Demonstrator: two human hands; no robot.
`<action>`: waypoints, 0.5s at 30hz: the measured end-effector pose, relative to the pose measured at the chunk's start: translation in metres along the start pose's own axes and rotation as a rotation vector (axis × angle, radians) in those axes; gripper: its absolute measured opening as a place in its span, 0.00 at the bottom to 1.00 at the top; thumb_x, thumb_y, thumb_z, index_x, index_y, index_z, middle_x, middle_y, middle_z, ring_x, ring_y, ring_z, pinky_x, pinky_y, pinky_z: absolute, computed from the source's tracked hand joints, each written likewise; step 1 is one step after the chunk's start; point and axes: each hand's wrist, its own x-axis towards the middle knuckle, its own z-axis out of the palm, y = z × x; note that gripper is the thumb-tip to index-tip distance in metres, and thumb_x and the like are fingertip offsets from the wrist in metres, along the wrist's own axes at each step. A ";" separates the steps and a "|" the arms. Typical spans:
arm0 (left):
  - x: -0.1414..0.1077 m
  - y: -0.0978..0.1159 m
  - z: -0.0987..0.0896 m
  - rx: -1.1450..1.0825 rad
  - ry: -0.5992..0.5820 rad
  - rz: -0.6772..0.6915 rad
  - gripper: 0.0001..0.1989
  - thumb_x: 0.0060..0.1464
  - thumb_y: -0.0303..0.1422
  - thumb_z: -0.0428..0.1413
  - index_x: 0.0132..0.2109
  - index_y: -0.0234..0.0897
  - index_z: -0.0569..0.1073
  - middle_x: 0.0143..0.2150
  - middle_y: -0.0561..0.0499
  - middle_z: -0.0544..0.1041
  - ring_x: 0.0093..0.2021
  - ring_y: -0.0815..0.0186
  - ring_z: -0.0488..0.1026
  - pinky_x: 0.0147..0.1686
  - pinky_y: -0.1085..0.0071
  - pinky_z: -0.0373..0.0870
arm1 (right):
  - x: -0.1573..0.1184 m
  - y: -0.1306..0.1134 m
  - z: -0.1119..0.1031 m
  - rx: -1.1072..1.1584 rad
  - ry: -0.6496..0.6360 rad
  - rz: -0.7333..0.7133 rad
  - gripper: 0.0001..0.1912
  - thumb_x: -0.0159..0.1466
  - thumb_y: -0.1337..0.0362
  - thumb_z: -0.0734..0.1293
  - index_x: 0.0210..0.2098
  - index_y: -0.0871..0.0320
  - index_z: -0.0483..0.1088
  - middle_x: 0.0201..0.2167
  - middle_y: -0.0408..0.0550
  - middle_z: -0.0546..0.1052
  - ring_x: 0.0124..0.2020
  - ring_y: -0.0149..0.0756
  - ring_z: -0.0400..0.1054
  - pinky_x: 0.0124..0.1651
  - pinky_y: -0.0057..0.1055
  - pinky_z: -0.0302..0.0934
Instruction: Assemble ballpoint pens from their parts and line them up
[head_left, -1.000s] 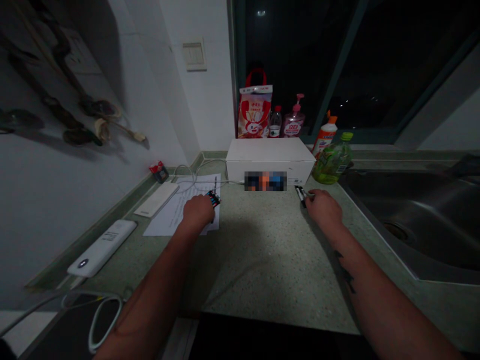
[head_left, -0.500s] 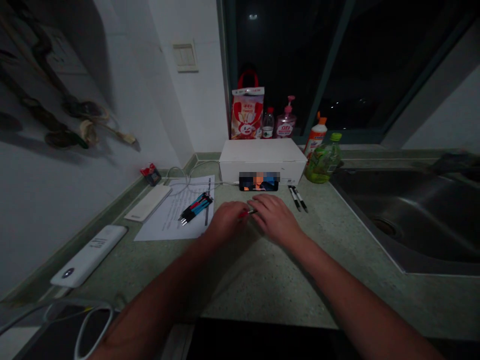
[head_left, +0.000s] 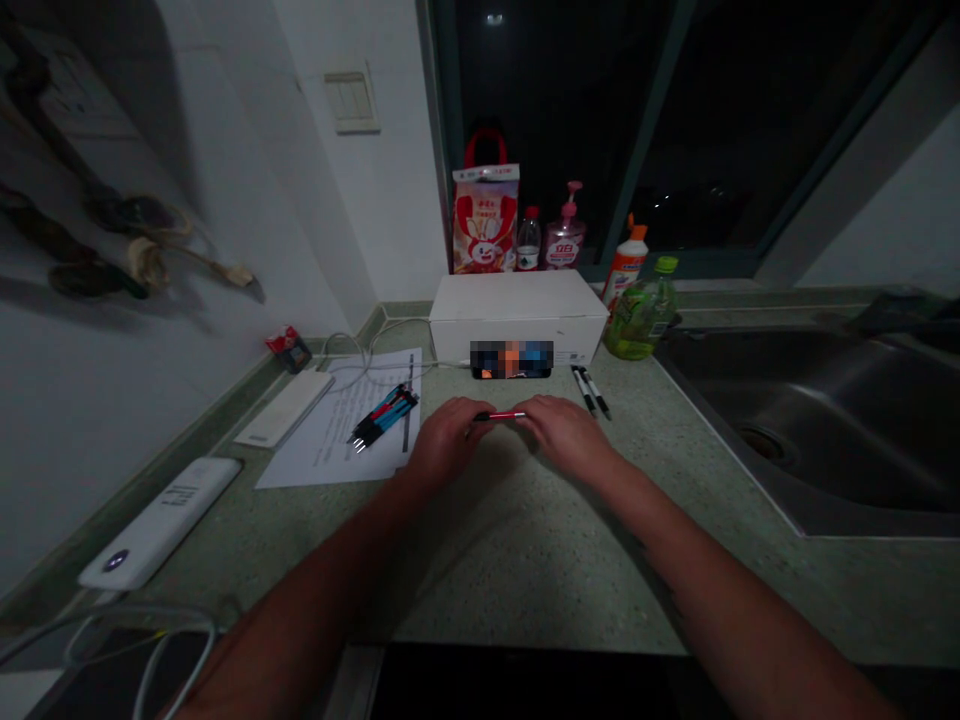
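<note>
A red pen [head_left: 507, 415] with a dark end lies level between my two hands, above the counter. My left hand [head_left: 451, 432] is closed on its dark end. At the other, paler end, the fingers of my right hand [head_left: 559, 428] pinch the pen. To the left, several blue, red and black pens [head_left: 385, 416] lie in a bundle on a printed sheet of paper [head_left: 300, 465]. Two black-and-white pens [head_left: 591, 391] lie side by side right of my right hand. Beyond my hands a phone [head_left: 512, 361] leans against a white box [head_left: 517, 300], its screen lit.
A white power bank [head_left: 161, 522] and a flat white box [head_left: 285, 408] lie on the left. A metal sink [head_left: 847, 420] is set in at the right. A green bottle [head_left: 643, 312] stands beside the white box. A cable [head_left: 367, 352] runs to the phone.
My hands have moved slightly apart, so more of the red pen shows between them. My right hand's fingers have gone from spread over the pen to pinching its end. The view has shifted slightly.
</note>
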 end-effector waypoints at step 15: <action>0.002 -0.008 0.009 -0.251 -0.048 -0.233 0.09 0.61 0.41 0.62 0.39 0.41 0.80 0.36 0.49 0.84 0.34 0.59 0.80 0.39 0.63 0.76 | -0.003 0.001 0.000 0.018 0.024 -0.036 0.12 0.76 0.61 0.65 0.51 0.51 0.81 0.42 0.51 0.84 0.44 0.45 0.77 0.49 0.39 0.66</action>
